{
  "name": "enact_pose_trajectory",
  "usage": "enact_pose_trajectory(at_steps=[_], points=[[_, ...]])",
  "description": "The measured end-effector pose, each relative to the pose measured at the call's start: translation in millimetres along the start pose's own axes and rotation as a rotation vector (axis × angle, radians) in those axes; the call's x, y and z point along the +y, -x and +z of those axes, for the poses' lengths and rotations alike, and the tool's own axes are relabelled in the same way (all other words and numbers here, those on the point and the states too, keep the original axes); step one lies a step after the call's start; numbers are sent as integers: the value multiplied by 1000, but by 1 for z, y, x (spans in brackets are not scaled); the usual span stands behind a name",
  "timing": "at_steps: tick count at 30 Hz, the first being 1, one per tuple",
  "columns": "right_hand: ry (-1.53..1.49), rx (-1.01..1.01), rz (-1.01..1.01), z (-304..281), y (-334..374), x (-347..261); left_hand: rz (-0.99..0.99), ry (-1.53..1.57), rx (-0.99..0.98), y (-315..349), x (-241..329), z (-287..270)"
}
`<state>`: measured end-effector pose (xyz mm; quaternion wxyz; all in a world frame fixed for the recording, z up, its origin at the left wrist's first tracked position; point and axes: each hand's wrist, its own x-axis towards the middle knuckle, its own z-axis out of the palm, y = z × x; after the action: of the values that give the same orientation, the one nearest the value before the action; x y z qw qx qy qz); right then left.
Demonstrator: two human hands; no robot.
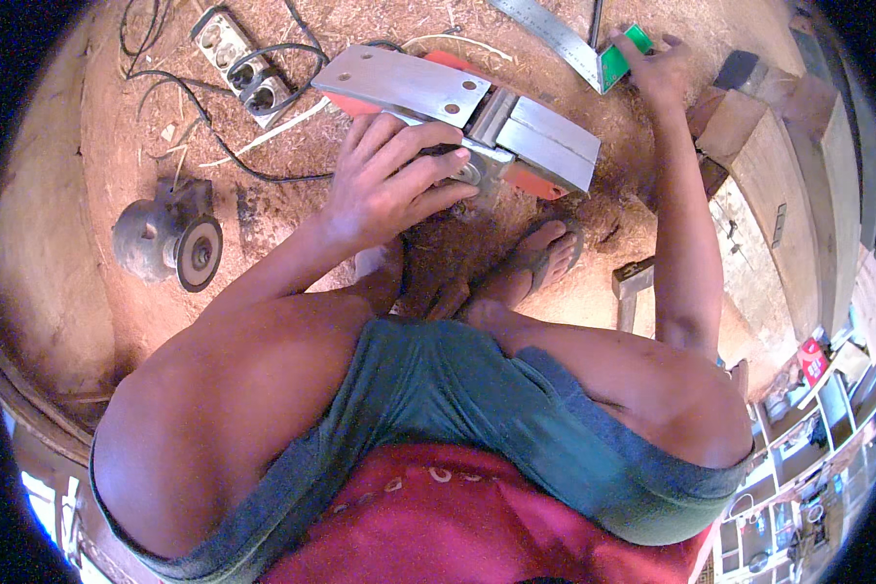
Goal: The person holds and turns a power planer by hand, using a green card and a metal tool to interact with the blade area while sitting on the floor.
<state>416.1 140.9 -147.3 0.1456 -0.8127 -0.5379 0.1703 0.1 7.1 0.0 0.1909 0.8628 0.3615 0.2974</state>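
An electric planer (409, 83), orange with a silvery metal sole, lies with its sole turned up and its cutter slot showing. My left hand (389, 173) is closed round its near side, fingers against the metal and the body below. Farther right, my right hand (657, 73) has its fingers on the green stock of a square (625, 58). The square's steel blade reaches up and to the left, over the shavings. Part of my right grip is hidden behind the hand's own back. A dark cable runs near the planer.
A bench grinder (168, 241) stands at the left. A white power strip (238, 63) with cables lies at the far left. Thick wooden pieces (784, 195) stand at the right, with a hammer (631, 282) beside them. Shelves (818, 419) appear lower right. Sawdust covers the ground around my feet.
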Motion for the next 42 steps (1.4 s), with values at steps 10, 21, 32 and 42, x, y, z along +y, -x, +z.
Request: enact_pose_trajectory(at_steps=[10,21,32,42], points=[[-869,-17,-234,-98,86,-94,-84,37,5,15,0,6],[-1172,-95,-167,-89,120,-111,-61,29,21,14,1,5],[-1183,-170,-173,-90,117,-123,-35,-5,42,11,-1,-2],[-1182,-197,-161,-89,120,-121,-73,21,5,12,2,-1]])
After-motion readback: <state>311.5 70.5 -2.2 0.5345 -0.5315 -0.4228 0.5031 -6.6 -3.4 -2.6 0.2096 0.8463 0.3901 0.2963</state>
